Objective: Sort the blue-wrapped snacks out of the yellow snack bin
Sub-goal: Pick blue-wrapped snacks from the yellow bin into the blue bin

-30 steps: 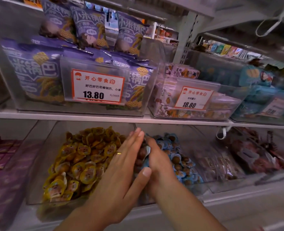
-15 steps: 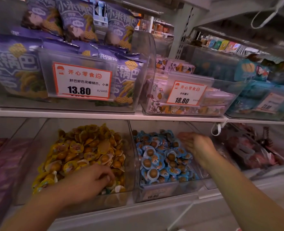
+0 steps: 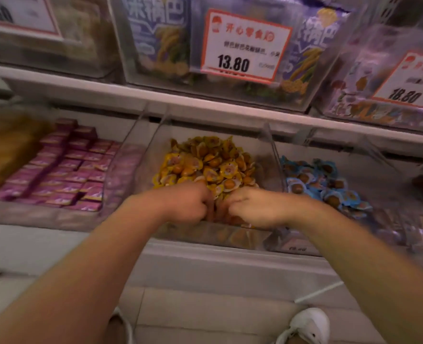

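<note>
Two hands, left hand (image 3: 188,204) and right hand (image 3: 252,207), knuckles nearly touching, dig with curled fingers into the near end of the yellow snack bin (image 3: 267,155); what they grip is hidden. Yellow-wrapped snacks (image 3: 210,165) heap just beyond them. Blue-wrapped snacks (image 3: 324,184) fill the bin right of the right hand.

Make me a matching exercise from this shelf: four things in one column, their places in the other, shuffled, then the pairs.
1. yellow snacks
2. blue snacks
3. pink boxes
4. 13.80 price tag

A. upper shelf bin front
B. bin left of the yellow one
C. bin holding both hands
D. bin right of the yellow one

Pairs: 1-C, 2-D, 3-B, 4-A
</note>
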